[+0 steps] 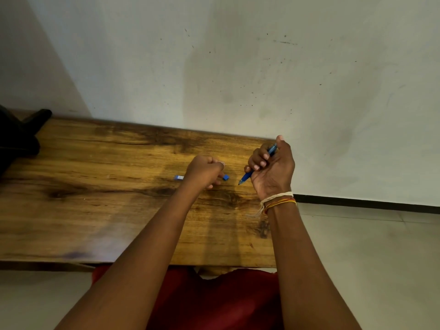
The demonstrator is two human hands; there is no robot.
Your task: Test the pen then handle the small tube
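Pen (pixel 258 165) first: it is blue and thin, and the right hand (pixel 271 170) holds it with the fingers (pixel 259 160) curled round its middle and the thumb up by its top end. The tip points down and to the left, just above the table (pixel 95 186), not touching it as far as I can tell.

It looks light and stiff, made of smooth plastic, so it may slip if the hold is loose. The middle of the pen is the best place to grip, where the hand has it now. The tip is small and thin and may break if it hits the wood hard.

The left hand (pixel 204 173) is low over the table with its fingers curled under. A small blue cap (pixel 226 177) lies just beside its fingertips, and I cannot tell if they touch it. The cap is tiny and light, so a pinch with two fingers looks best. A little blue and white bit (pixel 179 177) lies on the other side of that hand, partly hidden.

Threads (pixel 277 201) are tied round the right wrist.
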